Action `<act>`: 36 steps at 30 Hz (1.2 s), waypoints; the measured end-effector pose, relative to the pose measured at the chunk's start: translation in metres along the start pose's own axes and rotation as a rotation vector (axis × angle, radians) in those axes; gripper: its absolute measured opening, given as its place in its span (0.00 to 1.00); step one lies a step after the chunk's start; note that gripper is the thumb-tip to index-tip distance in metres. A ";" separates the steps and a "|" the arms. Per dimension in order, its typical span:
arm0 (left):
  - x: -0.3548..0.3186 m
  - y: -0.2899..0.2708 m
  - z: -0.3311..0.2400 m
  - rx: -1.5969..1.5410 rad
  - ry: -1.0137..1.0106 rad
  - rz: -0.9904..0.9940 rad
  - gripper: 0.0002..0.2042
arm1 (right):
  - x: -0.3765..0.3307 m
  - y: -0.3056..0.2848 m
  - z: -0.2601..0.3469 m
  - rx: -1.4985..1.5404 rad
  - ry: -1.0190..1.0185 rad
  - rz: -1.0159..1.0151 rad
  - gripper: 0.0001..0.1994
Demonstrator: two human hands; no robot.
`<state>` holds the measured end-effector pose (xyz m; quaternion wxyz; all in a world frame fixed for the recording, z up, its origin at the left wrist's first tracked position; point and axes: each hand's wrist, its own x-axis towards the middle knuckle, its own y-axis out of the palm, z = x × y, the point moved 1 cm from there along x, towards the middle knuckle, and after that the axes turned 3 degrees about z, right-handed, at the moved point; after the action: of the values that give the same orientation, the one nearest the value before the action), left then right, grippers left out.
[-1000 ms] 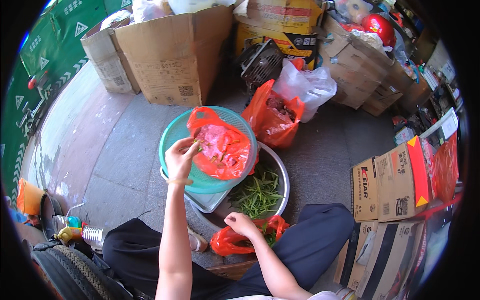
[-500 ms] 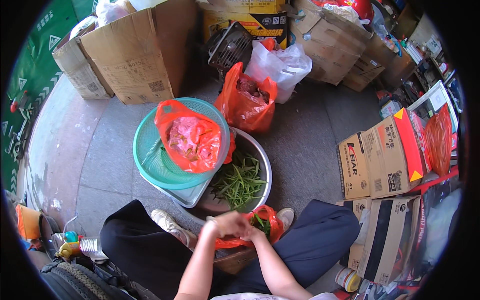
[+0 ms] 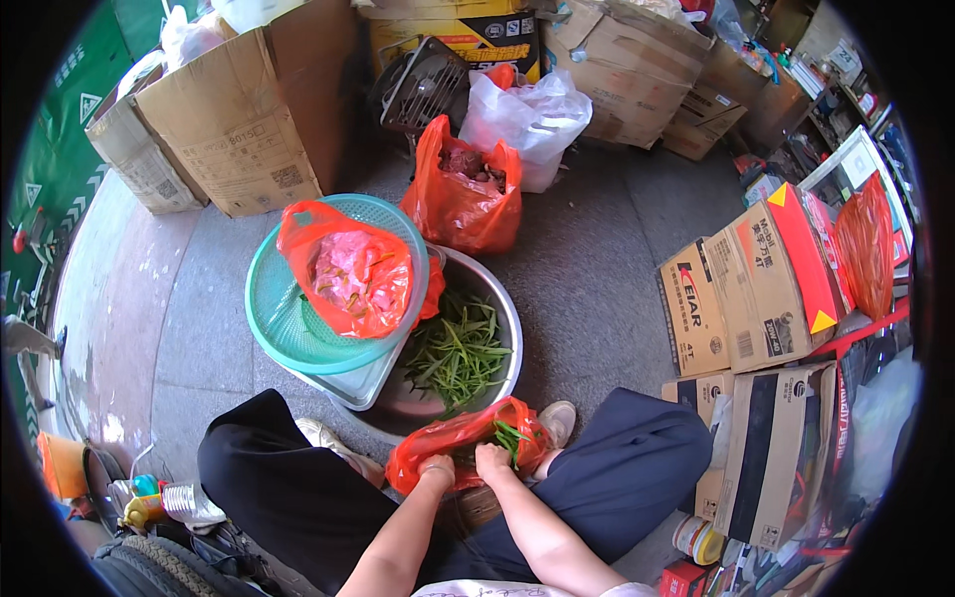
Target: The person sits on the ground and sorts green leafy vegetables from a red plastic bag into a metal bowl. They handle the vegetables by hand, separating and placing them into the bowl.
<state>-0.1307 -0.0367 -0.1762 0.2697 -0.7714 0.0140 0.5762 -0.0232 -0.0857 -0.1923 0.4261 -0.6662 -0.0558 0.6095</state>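
Between my knees, a red plastic bag lies spread wide, with green leaves showing at its right side. The near edge of this bag is gripped by my left hand, fingers curled in. A short way to the right, my right hand is also closed on the edge, beside the leaves. Just beyond the bag stands a metal basin holding long green leafy stems. A teal plastic colander rests over the basin's left part, and another red bag with pink contents lies in it.
Behind the basin stand a red bag with dark reddish contents and a white bag. Large cardboard boxes line the back. More cartons are stacked at my right. At the far left edge, a person's leg shows.
My hands were together and blurred over the bag; now they are apart, each on its edge. The bag is spread wider to the left. The whole view has shifted slightly.
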 end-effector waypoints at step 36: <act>-0.182 -0.129 0.031 -0.546 0.304 -0.796 0.06 | -0.065 -0.180 -0.018 0.913 -0.580 0.040 0.11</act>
<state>-0.1766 0.0339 0.0326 0.2519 -0.8344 -0.3933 0.2928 0.0560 -0.0194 -0.0302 0.6278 -0.2186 0.1123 0.7386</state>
